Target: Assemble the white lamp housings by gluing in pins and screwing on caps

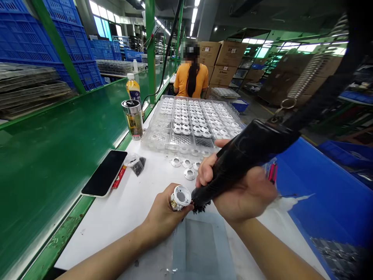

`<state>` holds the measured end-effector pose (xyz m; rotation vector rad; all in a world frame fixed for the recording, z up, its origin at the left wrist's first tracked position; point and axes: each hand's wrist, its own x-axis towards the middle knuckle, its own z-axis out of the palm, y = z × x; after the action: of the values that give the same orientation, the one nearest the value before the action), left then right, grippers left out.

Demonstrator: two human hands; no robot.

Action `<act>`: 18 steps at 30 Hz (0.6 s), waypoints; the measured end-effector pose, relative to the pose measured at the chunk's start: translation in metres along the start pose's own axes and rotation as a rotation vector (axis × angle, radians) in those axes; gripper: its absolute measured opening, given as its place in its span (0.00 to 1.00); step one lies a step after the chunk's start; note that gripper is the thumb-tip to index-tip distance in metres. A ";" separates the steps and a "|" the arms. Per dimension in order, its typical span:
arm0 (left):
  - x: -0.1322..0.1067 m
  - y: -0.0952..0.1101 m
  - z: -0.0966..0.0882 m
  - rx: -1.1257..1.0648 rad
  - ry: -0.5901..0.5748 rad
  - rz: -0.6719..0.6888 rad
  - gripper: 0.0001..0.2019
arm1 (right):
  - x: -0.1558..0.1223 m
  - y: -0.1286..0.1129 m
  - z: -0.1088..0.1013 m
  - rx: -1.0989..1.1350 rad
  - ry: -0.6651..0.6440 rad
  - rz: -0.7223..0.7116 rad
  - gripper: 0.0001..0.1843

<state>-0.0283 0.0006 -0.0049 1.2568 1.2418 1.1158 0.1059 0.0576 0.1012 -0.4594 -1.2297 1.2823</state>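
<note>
My left hand (163,214) is closed around a small white round housing (182,195) with a brass-coloured part at its side. My right hand (241,190) grips a black electric screwdriver (244,151), which hangs from a coiled spring and slants down to the left. Its lower end is right beside the housing; the bit's tip is hard to make out. Just under that end lies a pile of small black screws (201,208). Several white ring-shaped parts (189,174) rest on the table beyond my hands.
A clear compartment tray (157,142) holding many white parts stands behind. On the left are a phone (105,173), a small bag of black bits (138,166), a tea flask (133,120) and a green conveyor (58,155). A blue bin (326,194) flanks the right. Ahead sits a person (190,77).
</note>
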 end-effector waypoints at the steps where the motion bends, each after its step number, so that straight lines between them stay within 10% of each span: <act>1: 0.000 -0.001 0.000 0.000 -0.001 -0.003 0.10 | 0.000 0.000 0.000 0.000 0.005 0.000 0.27; 18: -0.006 0.007 -0.004 -0.010 0.054 -0.008 0.14 | -0.004 -0.003 -0.001 0.149 -0.008 0.020 0.28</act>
<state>-0.0318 -0.0046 0.0024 1.2198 1.2788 1.1558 0.1082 0.0538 0.1017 -0.3602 -1.1294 1.3827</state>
